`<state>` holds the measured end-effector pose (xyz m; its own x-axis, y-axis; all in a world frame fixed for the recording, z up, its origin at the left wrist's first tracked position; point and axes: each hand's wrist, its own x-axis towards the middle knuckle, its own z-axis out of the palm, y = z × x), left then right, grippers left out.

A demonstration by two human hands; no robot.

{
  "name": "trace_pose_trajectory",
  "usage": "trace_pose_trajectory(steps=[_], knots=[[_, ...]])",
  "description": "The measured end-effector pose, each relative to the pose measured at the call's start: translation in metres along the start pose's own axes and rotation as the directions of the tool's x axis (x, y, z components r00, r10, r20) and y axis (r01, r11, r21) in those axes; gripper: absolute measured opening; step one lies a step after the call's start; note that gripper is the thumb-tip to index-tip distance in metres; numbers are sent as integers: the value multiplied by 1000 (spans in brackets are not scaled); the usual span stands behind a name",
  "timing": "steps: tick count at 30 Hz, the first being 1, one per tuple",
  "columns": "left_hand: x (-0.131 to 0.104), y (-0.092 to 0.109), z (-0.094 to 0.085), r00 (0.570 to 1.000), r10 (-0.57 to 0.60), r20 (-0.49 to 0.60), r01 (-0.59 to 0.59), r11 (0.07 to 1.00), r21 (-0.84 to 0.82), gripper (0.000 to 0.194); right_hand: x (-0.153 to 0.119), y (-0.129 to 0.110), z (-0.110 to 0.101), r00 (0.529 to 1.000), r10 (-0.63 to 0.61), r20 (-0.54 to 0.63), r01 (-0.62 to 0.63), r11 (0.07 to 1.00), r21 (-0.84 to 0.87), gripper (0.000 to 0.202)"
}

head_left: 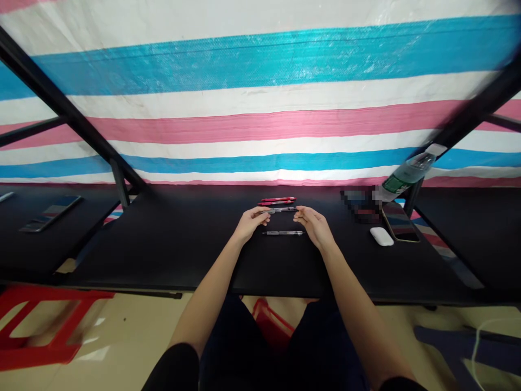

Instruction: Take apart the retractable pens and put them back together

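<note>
On the black table (183, 239), we pinch the dark pen (284, 209), left hand (246, 224) at one end, right hand (316, 225) at the other, likely to steady it between red pens (280, 199) and clear pen (284, 233).

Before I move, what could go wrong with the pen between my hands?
The two red pens lie just beyond the dark slim pen, so your fingertips might nudge them. Your left hand and right hand are at its ends only, so it could slip or swivel if one end comes free. The clear-barrelled pen with dark ends lies nearer you, between your hands, where a lowered palm might knock it.
</note>
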<state>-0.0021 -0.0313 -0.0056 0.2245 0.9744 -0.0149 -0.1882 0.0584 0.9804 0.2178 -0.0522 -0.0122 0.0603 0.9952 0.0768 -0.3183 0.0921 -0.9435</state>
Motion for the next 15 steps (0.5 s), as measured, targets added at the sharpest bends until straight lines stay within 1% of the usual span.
trace_pose_trajectory(steps=[7, 9, 12, 14, 15], knots=[[-3, 2, 3, 998, -21, 53, 19, 999, 43, 28, -4, -2, 4, 989, 64, 136, -62, 998, -20, 41], [-2, 1, 2, 999, -23, 45, 22, 1000, 11, 29, -3, -1, 4, 988, 44, 147, -40, 999, -34, 42], [0, 1, -1, 999, -40, 5, 40, 994, -102, 30, -1, 3, 1, 995, -86, 58, 94, 985, -148, 36], [1, 1, -3, 998, -56, -12, 53, 983, -176, 30, 0, 5, -2, 978, -208, -32, 189, 933, -305, 31], [2, 1, -4, 998, -61, -17, 57, 978, -203, 30, 1, 6, -4, 960, -270, -72, 220, 888, -404, 29]])
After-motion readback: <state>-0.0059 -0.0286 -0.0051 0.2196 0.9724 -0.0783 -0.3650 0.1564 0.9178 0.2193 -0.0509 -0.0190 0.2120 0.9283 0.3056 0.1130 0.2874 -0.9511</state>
